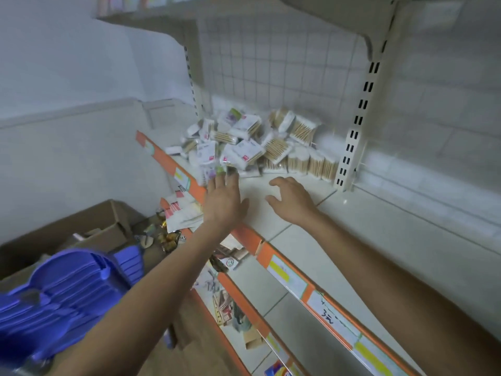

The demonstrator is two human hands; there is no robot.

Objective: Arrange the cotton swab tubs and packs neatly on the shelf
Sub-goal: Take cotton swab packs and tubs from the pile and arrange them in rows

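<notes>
A jumbled heap of cotton swab packs (235, 147) lies at the back left of the white shelf (339, 240). Several round tubs of wooden swabs (311, 161) stand in a row at its right end, beside the slotted upright. My left hand (222, 199) reaches over the orange shelf edge with straight fingers, and its fingertips touch a blurred pack (214, 170) at the front of the heap. My right hand (290, 199) hovers just above the bare shelf to the right of it, fingers loosely curled, holding nothing.
A slotted metal upright (352, 139) and wire grid back bound the shelf. Lower shelves (244, 294) with orange price strips hold assorted small goods. To the left stand a cardboard box (81, 232) and stacked blue plastic items (67, 289).
</notes>
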